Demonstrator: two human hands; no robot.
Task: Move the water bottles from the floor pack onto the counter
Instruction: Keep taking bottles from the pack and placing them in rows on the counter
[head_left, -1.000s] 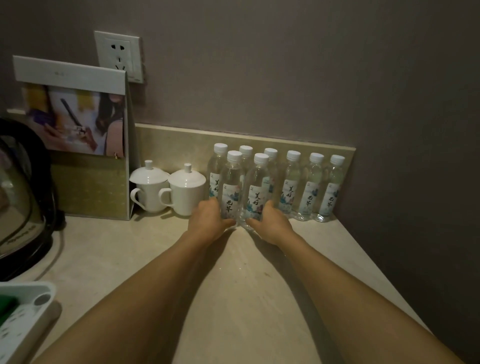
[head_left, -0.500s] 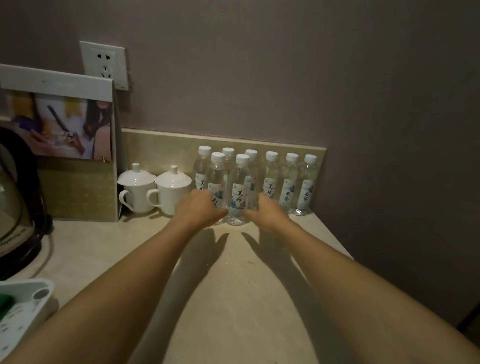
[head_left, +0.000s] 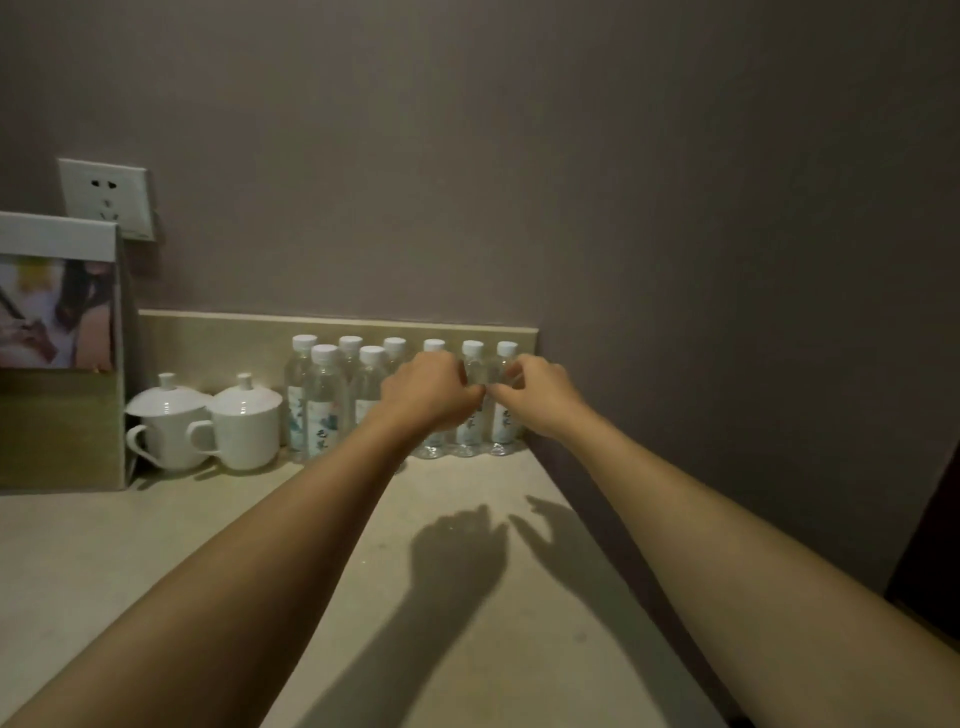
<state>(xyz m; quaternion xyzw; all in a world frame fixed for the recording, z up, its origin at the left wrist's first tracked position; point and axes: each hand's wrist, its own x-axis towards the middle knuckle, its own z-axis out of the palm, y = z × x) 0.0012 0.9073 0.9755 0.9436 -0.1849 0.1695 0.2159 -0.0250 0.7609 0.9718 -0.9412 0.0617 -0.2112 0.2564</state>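
Observation:
Several clear water bottles with white caps stand upright on the beige counter (head_left: 156, 545) against the backsplash. Two stand in front at the left, one of them (head_left: 324, 400) nearest the cups; the rest form a back row ending with the rightmost bottle (head_left: 506, 421) in the corner. My left hand (head_left: 428, 392) hovers above the counter in front of the row, fingers curled and holding nothing. My right hand (head_left: 540, 395) hovers beside it, fingers loosely bent toward the left hand, nothing in it. Neither hand touches a bottle. The floor pack is out of view.
Two white lidded cups (head_left: 171, 426) (head_left: 244, 423) stand left of the bottles. A leaflet stand (head_left: 57, 364) sits at the far left below a wall socket (head_left: 106, 200). The counter's right edge (head_left: 597, 519) runs along a dark gap by the wall.
Both hands let go of the two front bottles, rose off the counter and shifted right, meeting in front of the right end of the back row. The view has tilted up and turned right.

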